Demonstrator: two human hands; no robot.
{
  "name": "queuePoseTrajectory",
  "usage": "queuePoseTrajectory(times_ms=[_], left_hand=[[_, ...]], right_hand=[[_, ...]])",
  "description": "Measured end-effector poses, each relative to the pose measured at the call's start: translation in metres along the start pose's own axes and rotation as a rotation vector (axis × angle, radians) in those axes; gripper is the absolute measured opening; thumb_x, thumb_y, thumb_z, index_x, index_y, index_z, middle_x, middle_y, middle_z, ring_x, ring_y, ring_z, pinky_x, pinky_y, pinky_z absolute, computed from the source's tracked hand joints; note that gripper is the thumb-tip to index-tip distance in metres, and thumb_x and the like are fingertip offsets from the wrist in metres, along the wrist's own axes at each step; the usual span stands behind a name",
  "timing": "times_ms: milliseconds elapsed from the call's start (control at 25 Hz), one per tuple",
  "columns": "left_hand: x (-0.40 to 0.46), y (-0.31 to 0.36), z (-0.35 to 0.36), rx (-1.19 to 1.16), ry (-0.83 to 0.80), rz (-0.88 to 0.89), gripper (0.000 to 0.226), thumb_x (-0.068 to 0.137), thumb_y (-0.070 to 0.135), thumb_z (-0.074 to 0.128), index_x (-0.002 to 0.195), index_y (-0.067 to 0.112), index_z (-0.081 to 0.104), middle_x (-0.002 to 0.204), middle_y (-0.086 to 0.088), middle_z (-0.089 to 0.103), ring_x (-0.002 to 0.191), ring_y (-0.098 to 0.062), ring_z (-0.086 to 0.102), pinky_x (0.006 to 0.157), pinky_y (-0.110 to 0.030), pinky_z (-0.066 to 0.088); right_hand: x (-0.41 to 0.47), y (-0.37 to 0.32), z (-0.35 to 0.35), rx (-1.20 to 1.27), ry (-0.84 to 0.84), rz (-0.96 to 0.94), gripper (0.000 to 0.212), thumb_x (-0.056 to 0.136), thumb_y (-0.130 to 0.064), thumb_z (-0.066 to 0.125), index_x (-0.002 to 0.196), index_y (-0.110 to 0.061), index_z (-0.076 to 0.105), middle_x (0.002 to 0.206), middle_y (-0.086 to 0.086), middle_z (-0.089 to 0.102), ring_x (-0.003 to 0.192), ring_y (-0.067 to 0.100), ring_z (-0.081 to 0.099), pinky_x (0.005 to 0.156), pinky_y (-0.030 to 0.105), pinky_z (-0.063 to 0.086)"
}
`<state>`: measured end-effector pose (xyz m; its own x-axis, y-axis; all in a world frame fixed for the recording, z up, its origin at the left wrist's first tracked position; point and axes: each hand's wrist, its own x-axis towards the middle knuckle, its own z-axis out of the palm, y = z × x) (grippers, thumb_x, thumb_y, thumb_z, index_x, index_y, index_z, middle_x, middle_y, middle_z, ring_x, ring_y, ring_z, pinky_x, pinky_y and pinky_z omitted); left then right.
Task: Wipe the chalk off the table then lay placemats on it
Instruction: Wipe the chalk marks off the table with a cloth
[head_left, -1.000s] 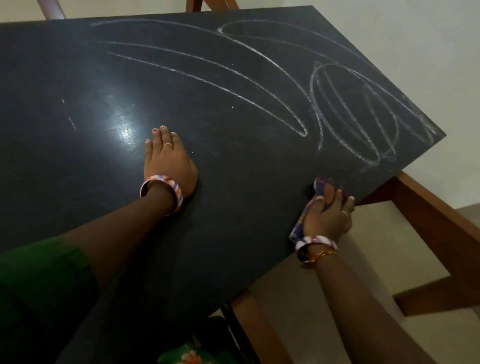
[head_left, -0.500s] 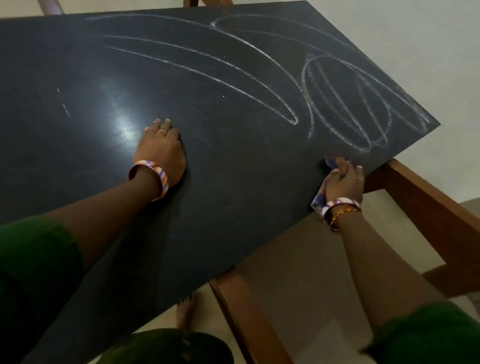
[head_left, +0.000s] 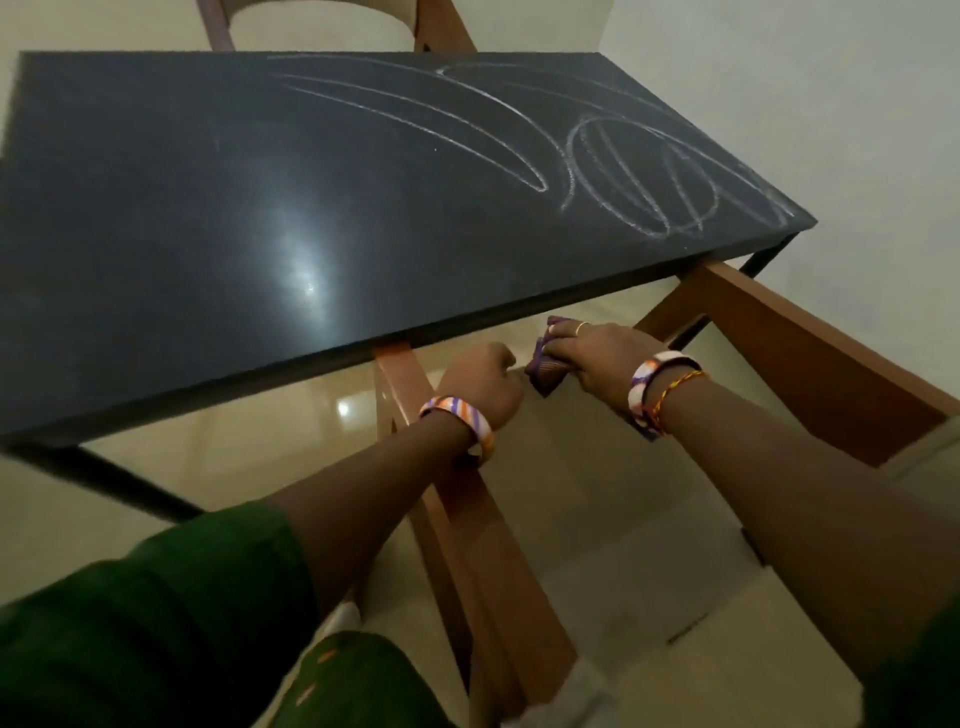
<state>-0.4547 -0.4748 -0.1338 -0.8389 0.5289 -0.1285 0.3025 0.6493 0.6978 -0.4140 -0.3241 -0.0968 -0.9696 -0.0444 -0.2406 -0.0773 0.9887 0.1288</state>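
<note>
The wiping step is in hand, and judging by the surface it is far from finished. The dark table (head_left: 218, 208) carries chalk marks (head_left: 613, 171) across its far right part — long sweeping arcs and a tangle of loops that run close to the right corner. No placemats are in view, so laying them belongs to a later stage.

Both hands are off the tabletop, held in the air just in front of its near edge. The right hand (head_left: 597, 353) grips a purple patterned cloth (head_left: 545, 371), fingers curled over the top of the bundle. The left hand (head_left: 480, 382) is close beside it, fingers curled in; whether it pinches a corner of the cloth or is merely clenched cannot be told from this angle. It looks as though the cloth is being refolded or bunched for a cleaner face.

The next move probably calls for carrying the cloth up over the near edge and out to the chalked area, which lies well apart from the hands, toward the far right. That is a long reach — leaning or stepping right may help.

The tabletop overhangs brown wooden frame pieces (head_left: 810, 358) to the right and below the hands, so strokes ending at the right corner should stop short of the edge. The left half of the top gives open room for bracing.
</note>
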Motion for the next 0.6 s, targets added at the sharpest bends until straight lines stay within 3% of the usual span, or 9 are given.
queuePoseTrajectory(times_ms=[80, 160, 400, 600], left_hand=[[-0.033, 0.017, 0.017, 0.029, -0.026, -0.059, 0.023, 0.095, 0.019, 0.045, 0.104, 0.006, 0.062, 0.078, -0.003, 0.055, 0.077, -0.017, 0.053, 0.064, -0.023, 0.04], [-0.055, 0.029, 0.026, 0.045, -0.018, -0.112, 0.023, 0.095, 0.022, 0.046, 0.1, 0.007, 0.062, 0.069, 0.001, 0.05, 0.067, -0.013, 0.049, 0.06, -0.021, 0.039], [-0.066, 0.037, 0.029, 0.03, 0.025, -0.217, 0.026, 0.092, 0.016, 0.046, 0.115, 0.014, 0.058, 0.103, -0.005, 0.06, 0.093, -0.018, 0.056, 0.08, -0.028, 0.045], [-0.065, 0.041, 0.031, -0.037, 0.05, -0.225, 0.024, 0.091, 0.005, 0.044, 0.101, 0.016, 0.063, 0.112, -0.006, 0.06, 0.105, -0.019, 0.056, 0.093, -0.034, 0.047]], right_hand=[[-0.03, -0.009, 0.006, -0.067, 0.053, -0.073, 0.046, 0.091, -0.011, 0.053, 0.134, -0.026, 0.045, 0.141, 0.002, 0.042, 0.114, 0.025, 0.053, 0.093, 0.032, 0.044], [-0.057, -0.02, 0.016, -0.038, 0.07, -0.14, 0.045, 0.091, -0.011, 0.054, 0.133, -0.026, 0.046, 0.139, 0.003, 0.042, 0.111, 0.024, 0.053, 0.09, 0.029, 0.044], [-0.105, -0.015, 0.041, -0.061, 0.097, -0.222, 0.06, 0.088, -0.008, 0.057, 0.142, -0.023, 0.033, 0.151, 0.007, 0.025, 0.115, 0.026, 0.048, 0.087, 0.031, 0.048], [-0.126, -0.002, 0.054, -0.084, 0.167, -0.249, 0.068, 0.09, -0.006, 0.055, 0.147, -0.019, 0.022, 0.156, 0.01, 0.009, 0.117, 0.028, 0.045, 0.082, 0.03, 0.049]])
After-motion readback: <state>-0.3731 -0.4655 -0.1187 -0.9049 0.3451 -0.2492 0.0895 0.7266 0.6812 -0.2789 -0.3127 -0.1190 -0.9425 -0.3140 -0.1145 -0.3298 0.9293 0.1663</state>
